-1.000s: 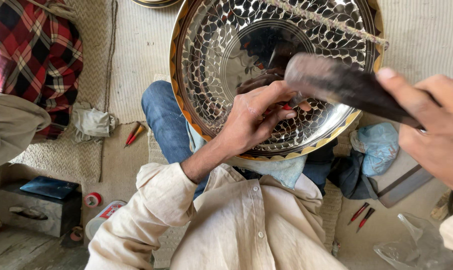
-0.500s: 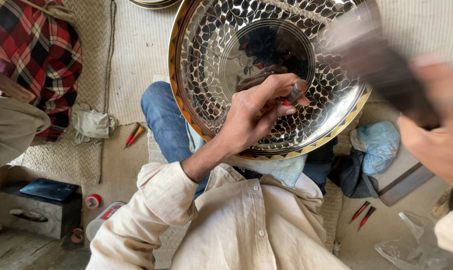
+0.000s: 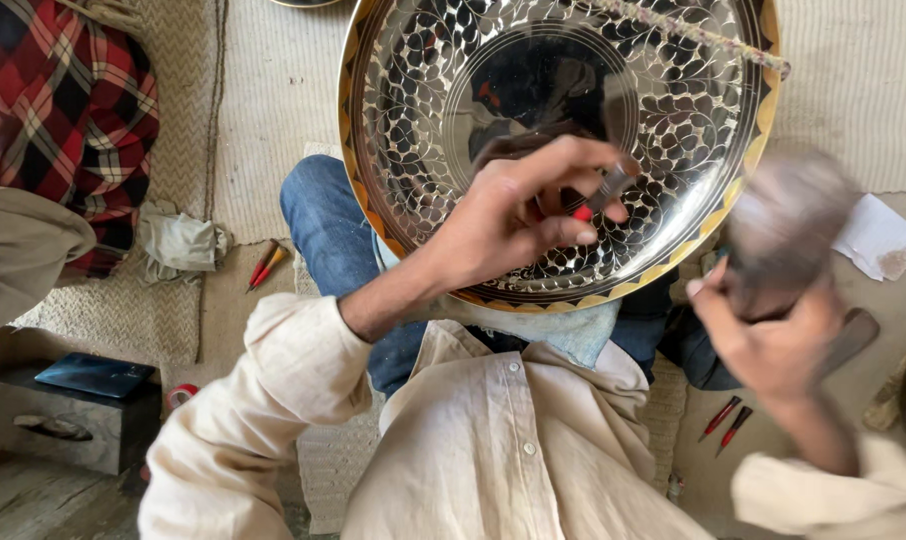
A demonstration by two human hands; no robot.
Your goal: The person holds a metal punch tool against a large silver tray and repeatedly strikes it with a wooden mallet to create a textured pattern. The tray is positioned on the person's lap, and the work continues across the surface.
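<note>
Left hand (image 3: 518, 215) pinched slim metal punch with red band (image 3: 605, 190), tip pressed on large round engraved brass tray (image 3: 413, 150) beneath. Right hand (image 3: 768, 330) clenched blurred dark mallet (image 3: 788, 220), off to punch's right, slightly nearer wearer.

The big metal tray (image 3: 453, 120) is mirror-glossy with an engraved leaf pattern and brassy rim. The shirt (image 3: 493, 450) is matt cream cloth; the floor mat (image 3: 853, 90) looks coarse, woven.
</note>
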